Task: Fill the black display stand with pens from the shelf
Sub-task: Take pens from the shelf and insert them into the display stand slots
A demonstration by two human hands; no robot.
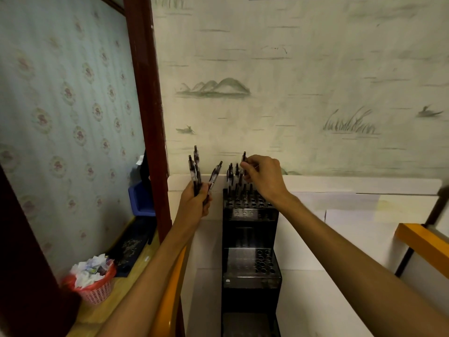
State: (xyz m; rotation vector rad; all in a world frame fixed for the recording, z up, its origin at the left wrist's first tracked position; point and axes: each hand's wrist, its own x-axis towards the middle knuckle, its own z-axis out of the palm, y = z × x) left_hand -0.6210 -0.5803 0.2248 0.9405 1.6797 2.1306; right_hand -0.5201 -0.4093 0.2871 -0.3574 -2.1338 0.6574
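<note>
A bundle of pens (196, 173) is gripped in the left hand (195, 201), whose fingers are curled round the lower ends of the barrels. The long axes of these pens run nearly upright, fanned slightly, with one pen tilted to the right at its top. A single pen (243, 158) is pinched between the thumb and fingers (247, 166) of the right hand (263, 177); its long axis is close to vertical, and it is held above the top tier of the black display stand (251, 239). Several pens (234, 177) are already seated upright in the holes of that top tier, at its back left. The stand is set against a white board, below a wall painted with hills and reeds. No brand or writing can be read on the pens or the stand.
</note>
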